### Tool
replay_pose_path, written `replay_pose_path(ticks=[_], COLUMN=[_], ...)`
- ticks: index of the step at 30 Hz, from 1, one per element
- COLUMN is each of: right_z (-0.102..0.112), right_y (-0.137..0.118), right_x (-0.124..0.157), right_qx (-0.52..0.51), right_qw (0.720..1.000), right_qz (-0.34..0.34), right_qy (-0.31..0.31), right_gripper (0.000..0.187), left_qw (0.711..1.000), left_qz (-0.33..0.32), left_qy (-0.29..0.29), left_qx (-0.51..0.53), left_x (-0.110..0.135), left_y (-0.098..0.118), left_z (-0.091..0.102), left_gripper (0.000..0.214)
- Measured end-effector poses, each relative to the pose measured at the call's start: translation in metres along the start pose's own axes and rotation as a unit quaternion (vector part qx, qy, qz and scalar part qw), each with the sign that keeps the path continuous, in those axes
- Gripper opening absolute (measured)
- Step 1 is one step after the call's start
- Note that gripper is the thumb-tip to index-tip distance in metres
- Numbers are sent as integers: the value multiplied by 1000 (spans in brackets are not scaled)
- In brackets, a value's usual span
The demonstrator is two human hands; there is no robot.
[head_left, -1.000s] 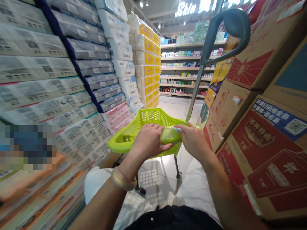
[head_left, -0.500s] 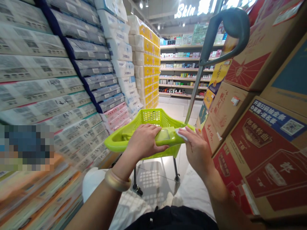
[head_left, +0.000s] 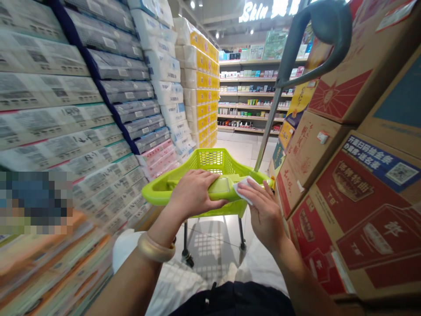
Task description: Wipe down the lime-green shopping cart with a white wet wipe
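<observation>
A lime-green shopping cart (head_left: pixel 226 208) stands right in front of me, its perforated basket open at the top. My left hand (head_left: pixel 194 191) is closed over the cart's handlebar, left of a clear label window (head_left: pixel 219 185). On the right part of the same bar, my right hand (head_left: pixel 263 206) presses a white wipe (head_left: pixel 243 189) against the plastic. Its fingers lie over the cloth, so part of it is hidden. Behind that hand, a metal pole rises to a grey loop handle (head_left: pixel 315 44).
Stacked paper-goods packs (head_left: pixel 128 94) wall the left side, with yellow-and-white packs (head_left: pixel 200 83) beyond. Cardboard cartons (head_left: pixel 365 206) are piled close on the right. Stocked shelves (head_left: pixel 250 94) stand at the back, past the tiled floor (head_left: pixel 237 140).
My right hand has slid the white wipe left along the handlebar, nearer the label window. My left hand keeps its hold, with only a slight shift left in view.
</observation>
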State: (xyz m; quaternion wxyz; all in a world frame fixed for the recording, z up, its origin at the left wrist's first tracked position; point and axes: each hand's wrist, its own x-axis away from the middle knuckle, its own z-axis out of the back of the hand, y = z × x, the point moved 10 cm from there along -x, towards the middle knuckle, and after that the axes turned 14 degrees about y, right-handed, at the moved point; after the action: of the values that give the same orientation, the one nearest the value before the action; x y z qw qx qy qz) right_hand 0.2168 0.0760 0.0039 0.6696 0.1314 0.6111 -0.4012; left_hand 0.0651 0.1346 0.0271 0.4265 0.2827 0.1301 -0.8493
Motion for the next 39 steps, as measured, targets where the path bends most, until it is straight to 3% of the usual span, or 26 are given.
replay_pose_path(ticks=[5,11,17,23,29,35,39], right_z=[21,-2,22,3,24,6,22], right_y=[24,-2,35,6,38,6,32], right_x=[-6,-2,-6,-4,-7,-3,-3], right_qx=[56,-5,35,-19,17,-41,-24], right_qw=[994,1000,991,999,992,999,992], right_qz=[-64,-16,-92,-36,-90,-29,-91], right_qy=[74,-7,87,2,88,14,81], right_gripper=[29,30,26,29,22,28,24], left_qw=[1000,1000,1000,1000,999,999,999], left_qz=[-2,-5,-5,-17,-22,-19,-16], left_qy=[-7,-9,-16,-17,-23,-23,-18], left_qx=[9,11,14,20,23,22,32], left_x=[0,-1,0,0,1,2,2], left_y=[-2,-5,-6,-6,-8,-14,-17], left_z=[0,0,3,2,4,4,5], left_gripper=[62,64,64,63,64,64,64])
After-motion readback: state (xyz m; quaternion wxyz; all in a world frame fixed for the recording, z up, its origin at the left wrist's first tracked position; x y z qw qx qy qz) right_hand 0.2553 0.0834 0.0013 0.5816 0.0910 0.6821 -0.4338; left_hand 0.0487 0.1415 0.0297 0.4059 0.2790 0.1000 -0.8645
